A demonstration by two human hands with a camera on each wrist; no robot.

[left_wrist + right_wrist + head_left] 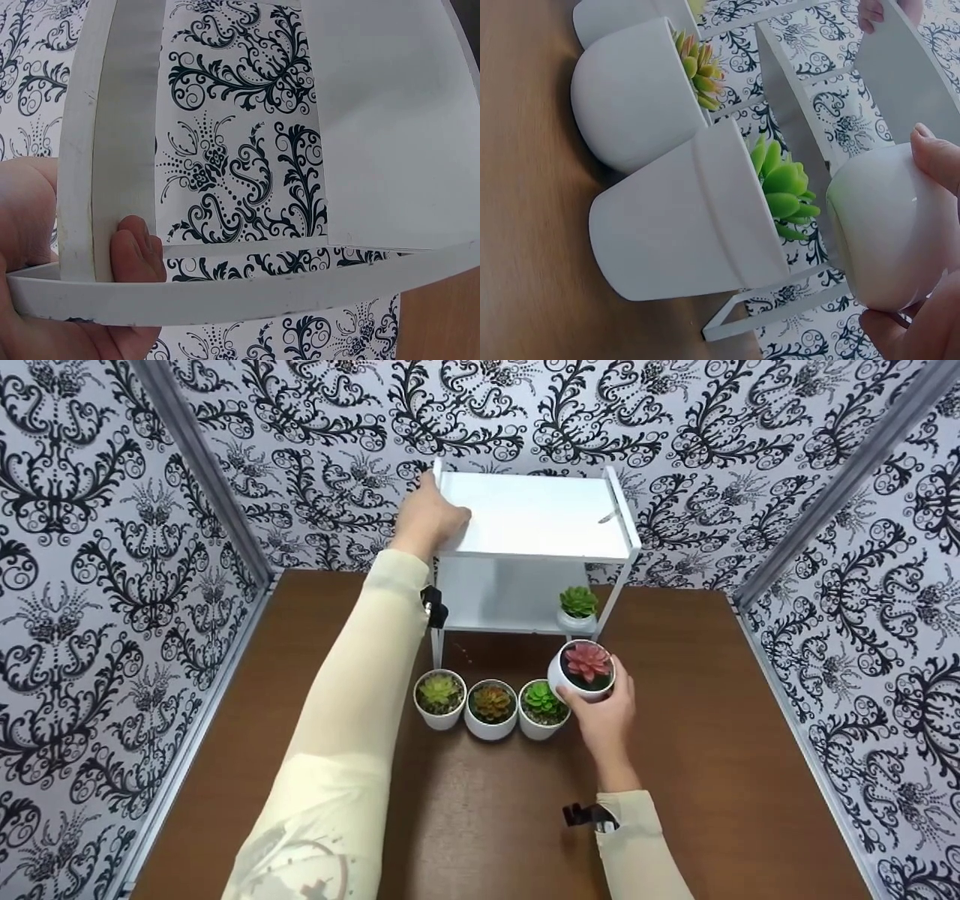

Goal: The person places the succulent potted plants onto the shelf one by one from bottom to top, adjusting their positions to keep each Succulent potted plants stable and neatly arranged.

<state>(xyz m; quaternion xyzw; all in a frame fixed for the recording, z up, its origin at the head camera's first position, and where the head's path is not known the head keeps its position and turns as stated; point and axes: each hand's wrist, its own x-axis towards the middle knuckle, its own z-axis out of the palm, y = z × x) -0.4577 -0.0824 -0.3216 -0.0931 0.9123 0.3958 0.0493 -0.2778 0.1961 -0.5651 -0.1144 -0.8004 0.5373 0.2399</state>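
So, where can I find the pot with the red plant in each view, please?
Head: the pot with the red plant is right of centre, in the right hand.
Left wrist: not in it.
Right wrist: the pot is on the right side; the plant does not show.
Shared landmark: the white shelf, in all three.

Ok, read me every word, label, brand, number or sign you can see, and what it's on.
No readable text anywhere.
The print on the left sleeve is too blurred to tell whether it includes letters.
The white pots and white shelf show no lettering; the patterned wall shows only scrollwork.
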